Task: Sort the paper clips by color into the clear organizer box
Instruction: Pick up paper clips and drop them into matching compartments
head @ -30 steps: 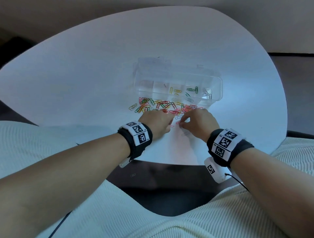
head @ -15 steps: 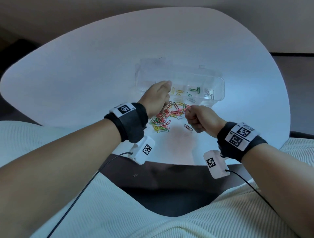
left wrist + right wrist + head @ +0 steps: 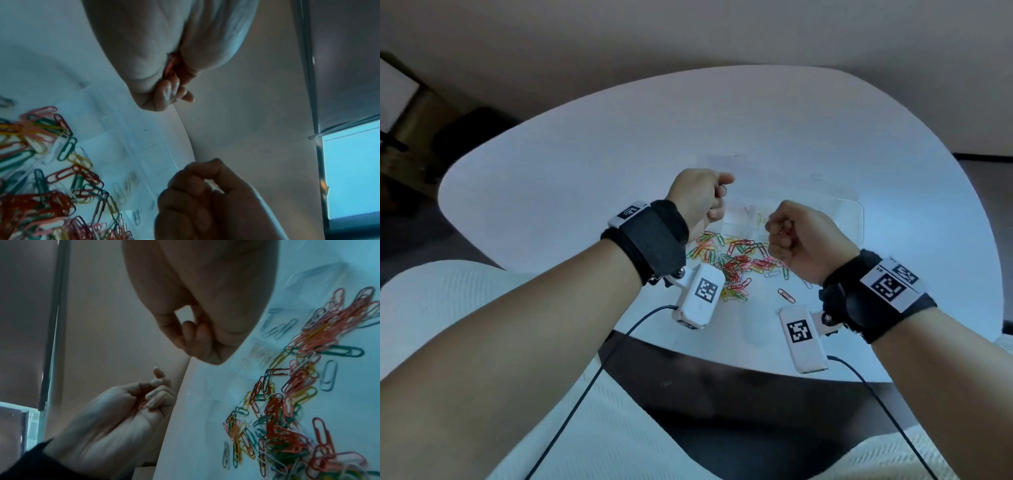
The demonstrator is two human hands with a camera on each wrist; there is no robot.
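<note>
A heap of colored paper clips (image 3: 736, 260) lies on the white table (image 3: 585, 164), just in front of the clear organizer box (image 3: 854, 214). A few yellow clips (image 3: 758, 219) show in one compartment. My left hand (image 3: 717, 195) hovers over the box's left end, fingers curled round reddish-pink clips (image 3: 171, 71) in its palm. My right hand (image 3: 779, 233) is raised above the heap's right side, curled into a fist and pinching a red clip (image 3: 782, 231). The right wrist view shows both hands, right hand (image 3: 191, 326) above the left hand (image 3: 152, 399), beside the heap (image 3: 287, 402).
One red clip (image 3: 786, 295) lies apart, nearer me than the heap. The wrist cameras (image 3: 700, 296) and their cables hang over the table's near edge (image 3: 722, 359). Bare table top stretches to the left and behind the box. A wall and window blind show behind the hands in the wrist views.
Both hands have lifted off the heap. The left hand rose toward the box's left end with clips in it, and the right hand closed into a fist above the heap.
</note>
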